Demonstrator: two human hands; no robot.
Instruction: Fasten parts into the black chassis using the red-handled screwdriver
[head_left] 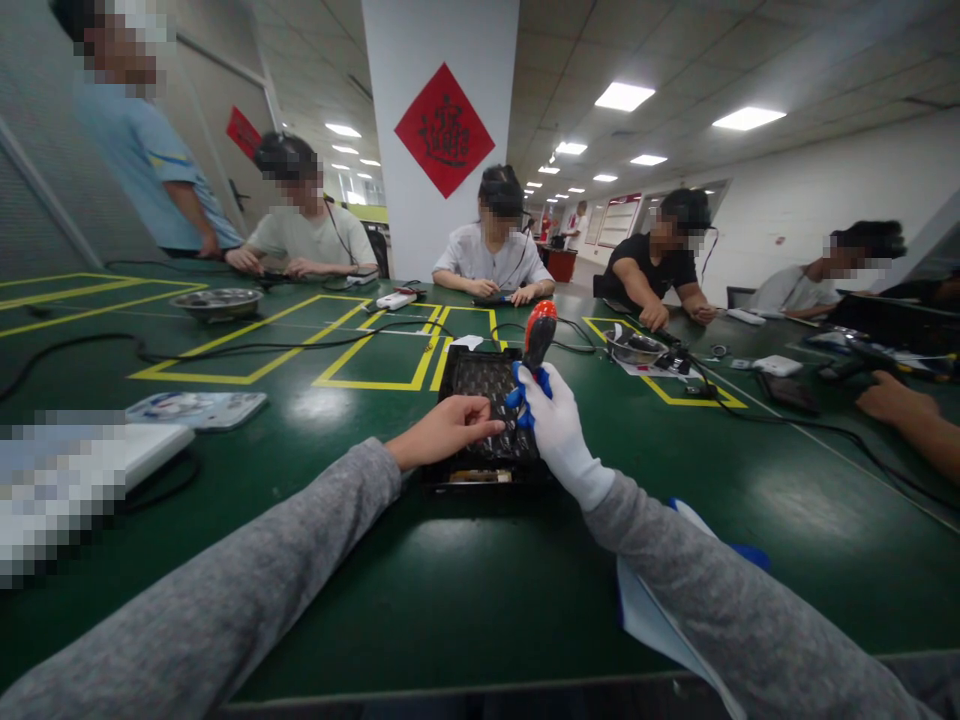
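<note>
A: What is the right hand (551,420) holding?
B: It is grasping a red-and-black screwdriver (538,342), just right of centre.
A: And the left hand (454,430)?
B: It is curling over the black case (474,380), mid-frame; whether it is gripping something, I cannot tell.

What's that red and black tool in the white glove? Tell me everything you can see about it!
The tool has a chunky, rounded handle, bright red at the top and black below, and it looks like smooth plastic. It stands nearly upright, its top leaning a little right. The gloved right hand grips it over the black tray. Its lower end is hidden, so I can't tell what the tip looks like or touches.
</note>
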